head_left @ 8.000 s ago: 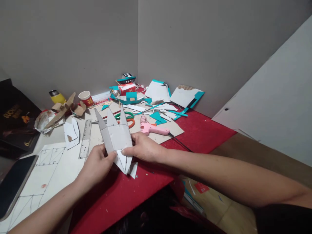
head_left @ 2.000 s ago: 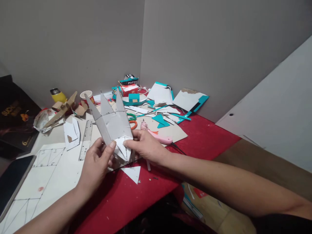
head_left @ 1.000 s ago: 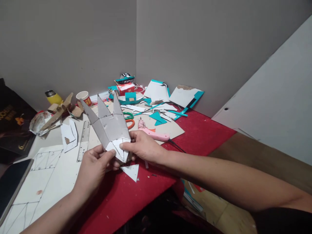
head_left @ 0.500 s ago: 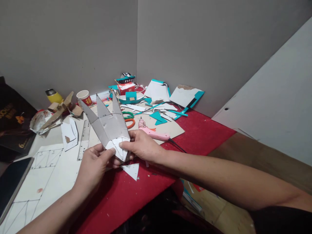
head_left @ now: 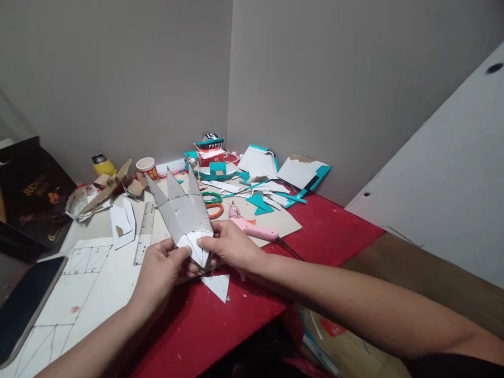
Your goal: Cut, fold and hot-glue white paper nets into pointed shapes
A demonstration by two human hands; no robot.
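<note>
Gripped in both hands above the near part of the red desk (head_left: 326, 223): a folded card piece (head_left: 187, 214), tilted, with three long points at the far end and white flaps (head_left: 193, 240) drawn to a tip at the near end. Pinched on one side by the left hand (head_left: 162, 265), thumb on top and fingers beneath; likewise on the other by the right hand (head_left: 232, 244). Apparently at the stage of pressing the flaps together along a dark-edged seam. Seems to call next for steady, even thumb pressure, without creasing the thin card, and a check of the meeting edges before letting go. Lying just beside the tip, a loose white triangle (head_left: 218, 286). Beyond the right hand, a pink glue gun (head_left: 258, 230); partly behind the card, scissors (head_left: 219, 212). Off to the left, a clear ruler (head_left: 144, 235), then a line-marked sheet (head_left: 84, 286) and a phone (head_left: 31, 310).
</note>
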